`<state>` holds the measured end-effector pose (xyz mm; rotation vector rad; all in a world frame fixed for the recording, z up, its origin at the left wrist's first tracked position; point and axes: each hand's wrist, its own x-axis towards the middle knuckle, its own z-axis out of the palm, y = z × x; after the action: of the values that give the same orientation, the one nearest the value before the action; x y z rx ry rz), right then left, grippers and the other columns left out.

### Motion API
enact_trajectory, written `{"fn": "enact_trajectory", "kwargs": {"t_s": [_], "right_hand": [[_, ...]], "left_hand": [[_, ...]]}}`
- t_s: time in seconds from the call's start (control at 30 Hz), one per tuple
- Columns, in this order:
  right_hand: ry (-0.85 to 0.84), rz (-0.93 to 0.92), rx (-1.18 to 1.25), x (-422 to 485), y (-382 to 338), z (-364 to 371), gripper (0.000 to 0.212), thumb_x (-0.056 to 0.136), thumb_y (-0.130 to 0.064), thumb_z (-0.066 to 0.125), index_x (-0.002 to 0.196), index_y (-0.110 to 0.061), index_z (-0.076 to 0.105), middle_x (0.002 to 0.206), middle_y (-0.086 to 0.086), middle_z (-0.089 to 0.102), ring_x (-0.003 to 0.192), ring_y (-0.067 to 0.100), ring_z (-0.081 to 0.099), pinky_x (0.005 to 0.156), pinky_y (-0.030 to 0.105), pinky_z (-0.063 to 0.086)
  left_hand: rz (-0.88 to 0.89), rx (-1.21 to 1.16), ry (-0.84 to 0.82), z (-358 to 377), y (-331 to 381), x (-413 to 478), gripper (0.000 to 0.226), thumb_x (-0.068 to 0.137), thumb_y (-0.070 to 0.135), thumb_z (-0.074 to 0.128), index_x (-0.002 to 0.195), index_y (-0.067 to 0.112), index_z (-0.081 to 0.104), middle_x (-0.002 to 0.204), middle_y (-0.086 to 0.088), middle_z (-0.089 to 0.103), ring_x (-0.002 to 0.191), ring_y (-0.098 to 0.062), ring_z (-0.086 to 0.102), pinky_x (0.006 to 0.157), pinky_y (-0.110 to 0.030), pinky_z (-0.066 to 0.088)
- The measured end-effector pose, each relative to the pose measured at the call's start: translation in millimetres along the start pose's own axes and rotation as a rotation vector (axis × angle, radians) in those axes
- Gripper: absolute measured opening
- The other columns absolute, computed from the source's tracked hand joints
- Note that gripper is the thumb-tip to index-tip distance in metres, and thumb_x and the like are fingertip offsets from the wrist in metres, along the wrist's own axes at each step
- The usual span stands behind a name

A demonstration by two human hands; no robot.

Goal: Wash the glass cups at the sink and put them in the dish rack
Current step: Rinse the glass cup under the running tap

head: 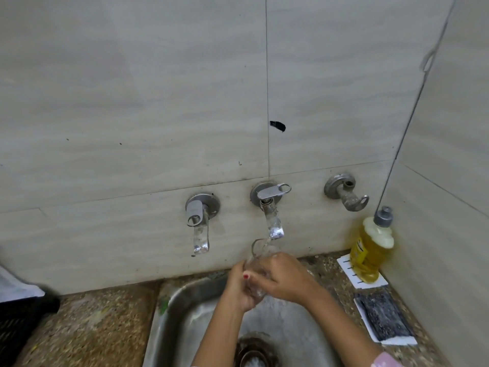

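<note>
Right now you have the glass cup (258, 252) tilted under the running tap (270, 207), just above the back edge of the sink (169, 308). Its open rim is turned up toward the spout and water is falling into it. Your left hand (238, 287) curls round the lower part of the cup, with a red-nailed thumb lying across the glass. Your right hand (287, 278) wraps over it from the other side with its fingers bent round it. Both hands are grasping the cup, and much of it is hidden between them.

Low in the sink, nearest you, is the dark drain (254, 353); what lies in it is too blurred to tell. On the wall behind the sink, toward its left side, is a second tap (197, 215). Past the sink's back right corner stands a yellow soap bottle (370, 250) with a grey cap. Along the sink's right side a dark scrub pad (381, 316) lies on the speckled counter (100, 327). Well to the left of the sink, a black basket (21, 321) is cut off by the frame edge.
</note>
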<state>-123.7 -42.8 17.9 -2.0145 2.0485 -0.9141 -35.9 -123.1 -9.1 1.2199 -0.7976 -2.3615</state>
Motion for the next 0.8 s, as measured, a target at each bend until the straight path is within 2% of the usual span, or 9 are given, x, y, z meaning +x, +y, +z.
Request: {"fn": "enact_trajectory", "kwargs": {"t_s": [0.1,0.17,0.27,0.4,0.47,0.57,0.67,0.73,0.8], "right_hand": [[0.080,-0.278,-0.069,-3.0,7.2,-4.8,0.032,0.087,-0.046,0.049,0.074,-0.020,0.063,0.067,-0.003,0.065,0.062,0.009,0.052,0.080,0.023,0.040],[0.154,-0.324,-0.089,-5.3,18.4,-3.2,0.031,0.089,-0.041,0.049,0.075,-0.019,0.065,0.063,-0.003,0.062,0.061,0.010,0.053,0.083,0.023,0.042],[0.186,-0.112,0.099,-4.2,9.7,0.6,0.052,0.094,-0.052,0.033,0.060,-0.017,0.053,0.053,-0.003,0.050,0.053,0.011,0.046,0.064,0.018,0.035],[0.014,0.107,0.251,-4.5,-10.8,6.7,0.031,0.078,-0.047,0.051,0.065,-0.021,0.060,0.061,-0.009,0.057,0.057,0.005,0.051,0.054,0.021,0.038],[-0.102,0.214,0.411,-5.4,-8.5,2.2,0.031,0.082,-0.037,0.049,0.056,-0.022,0.055,0.054,-0.011,0.056,0.051,0.003,0.049,0.051,0.020,0.034],[-0.133,0.513,0.630,8.3,7.6,-3.4,0.038,0.071,-0.033,0.042,0.074,-0.003,0.065,0.081,0.011,0.070,0.074,0.023,0.064,0.064,0.027,0.045],[-0.096,0.650,1.206,17.1,5.6,1.3,0.042,0.058,-0.024,0.040,0.075,0.006,0.063,0.077,0.020,0.068,0.074,0.030,0.062,0.067,0.031,0.053],[-0.119,0.677,1.363,13.3,1.2,1.2,0.037,0.065,-0.013,0.037,0.078,0.007,0.064,0.079,0.020,0.067,0.073,0.029,0.063,0.066,0.032,0.054],[-0.205,0.702,1.321,11.7,0.8,-0.2,0.034,0.083,0.009,0.030,0.079,0.005,0.064,0.079,0.017,0.066,0.071,0.023,0.064,0.068,0.029,0.056]], "left_hand": [[-0.084,-0.058,-0.059,-2.5,-0.6,-7.1,0.042,0.095,0.018,0.038,0.063,0.000,0.059,0.043,-0.008,0.052,0.031,-0.019,0.053,0.028,-0.015,0.039],[-0.180,-0.041,-0.113,-6.9,0.2,-9.7,0.044,0.095,0.027,0.037,0.064,0.002,0.056,0.044,-0.007,0.050,0.027,-0.017,0.048,0.024,-0.010,0.028],[-0.231,0.021,-0.114,-12.3,-6.4,-4.6,0.043,0.090,0.032,0.041,0.059,0.005,0.053,0.042,-0.004,0.044,0.024,-0.010,0.037,0.023,-0.007,0.017],[0.049,0.025,0.057,-6.5,-7.9,3.6,0.036,0.092,0.024,0.038,0.059,0.011,0.046,0.037,-0.001,0.045,0.028,-0.011,0.042,0.035,-0.015,0.028],[0.165,0.069,0.124,-9.8,-3.8,9.7,0.036,0.092,0.022,0.040,0.063,0.008,0.056,0.048,-0.005,0.056,0.041,-0.017,0.052,0.045,-0.021,0.037],[0.333,0.198,0.169,-8.1,-8.5,11.4,0.032,0.092,0.019,0.040,0.072,0.006,0.061,0.067,-0.013,0.060,0.062,-0.024,0.057,0.059,-0.031,0.044],[0.408,0.218,0.203,-5.7,-12.0,12.5,0.033,0.093,0.018,0.038,0.067,0.011,0.056,0.062,-0.008,0.054,0.060,-0.022,0.052,0.057,-0.030,0.042],[0.410,0.233,0.204,-9.3,-4.0,18.2,0.029,0.088,0.019,0.044,0.063,0.012,0.055,0.061,-0.008,0.052,0.061,-0.023,0.050,0.058,-0.032,0.041],[0.395,0.265,0.190,-12.5,4.4,19.1,0.021,0.078,0.024,0.051,0.063,0.011,0.056,0.064,-0.011,0.052,0.065,-0.026,0.051,0.063,-0.036,0.041]]}}
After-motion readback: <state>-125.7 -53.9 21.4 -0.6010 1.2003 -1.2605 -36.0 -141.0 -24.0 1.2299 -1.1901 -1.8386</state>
